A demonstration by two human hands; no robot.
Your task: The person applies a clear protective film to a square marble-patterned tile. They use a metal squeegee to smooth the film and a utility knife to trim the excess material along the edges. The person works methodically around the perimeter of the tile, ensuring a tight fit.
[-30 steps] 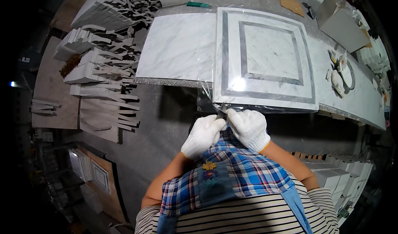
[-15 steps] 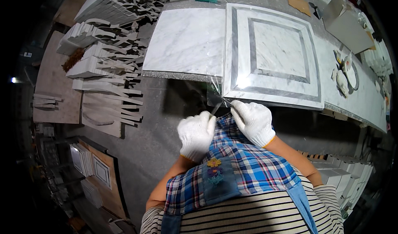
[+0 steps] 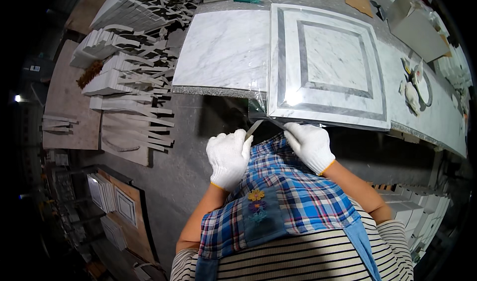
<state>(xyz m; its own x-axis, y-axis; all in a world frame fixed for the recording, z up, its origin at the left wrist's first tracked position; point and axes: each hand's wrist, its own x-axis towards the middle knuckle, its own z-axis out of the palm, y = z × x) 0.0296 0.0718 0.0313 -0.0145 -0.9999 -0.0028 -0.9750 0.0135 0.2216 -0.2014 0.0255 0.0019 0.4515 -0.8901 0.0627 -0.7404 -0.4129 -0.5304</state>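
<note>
A framed marble panel [image 3: 343, 64], white with grey inlaid bands, lies on the bench with its near edge over the front. Clear plastic film [image 3: 257, 102] hangs at its near left corner. Both of my hands wear white knitted gloves. My left hand [image 3: 228, 157] is closed on a narrow greyish strip [image 3: 255, 128] that runs up toward that corner. My right hand [image 3: 312, 146], also closed, grips a second narrow dark strip [image 3: 276, 124] leading to the same spot. Whether the two are ends of one strip, I cannot tell.
Left of the panel lies a plain white marble slab [image 3: 223, 47]. Stacked white pieces with pale strips [image 3: 134, 72] stand farther left. To the right are a tape roll [image 3: 423, 89] and a cardboard box [image 3: 415, 25]. Panels on a board [image 3: 126, 206] sit at the lower left.
My hands have drawn apart: the left went slightly left, the right slightly right. More of both strips shows between them. The panel has stayed in place.
</note>
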